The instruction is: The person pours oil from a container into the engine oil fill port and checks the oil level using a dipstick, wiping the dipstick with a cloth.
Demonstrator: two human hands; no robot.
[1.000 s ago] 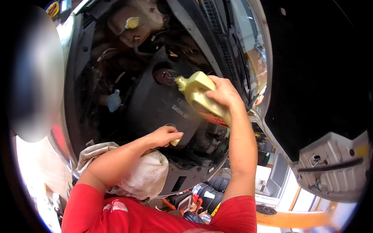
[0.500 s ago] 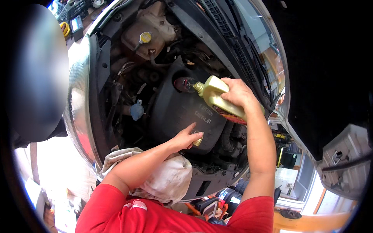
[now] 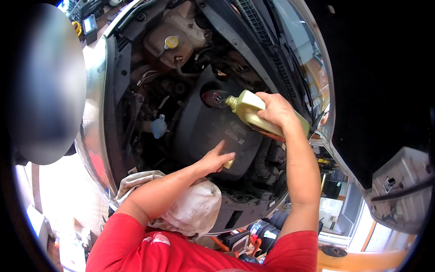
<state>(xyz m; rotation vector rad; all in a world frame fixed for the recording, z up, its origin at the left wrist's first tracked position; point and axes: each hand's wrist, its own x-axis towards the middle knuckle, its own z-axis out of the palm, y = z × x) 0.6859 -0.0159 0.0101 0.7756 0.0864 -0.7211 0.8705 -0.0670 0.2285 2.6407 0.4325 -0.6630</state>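
Observation:
My right hand (image 3: pixel 276 109) grips a gold-green plastic jug (image 3: pixel 244 103), tilted with its open spout over a reddish, recessed opening (image 3: pixel 213 98) in the black engine cover (image 3: pixel 199 133); a thin, clear stream seems to run from the spout. My left hand (image 3: pixel 216 158) is low on the cover, index finger stretched out, with a small gold cap (image 3: pixel 229 164) held at the thumb and curled fingers. A stained pale cloth (image 3: pixel 192 208) lies over the bay's front edge, under my left forearm.
Around me are a reservoir with yellow cap (image 3: pixel 171 42), a blue cap (image 3: pixel 158 127), the windscreen (image 3: pixel 308 50) and the raised bonnet (image 3: pixel 376 90). Tyres (image 3: pixel 267 231) and orange-handled equipment (image 3: pixel 253 247) lie below the car's edge; a battery-like box (image 3: pixel 89 28) stands at upper left.
The view has shifted, so the engine bay sits further right in it. My left index finger has straightened out over the cover. The jug stays tilted at the opening.

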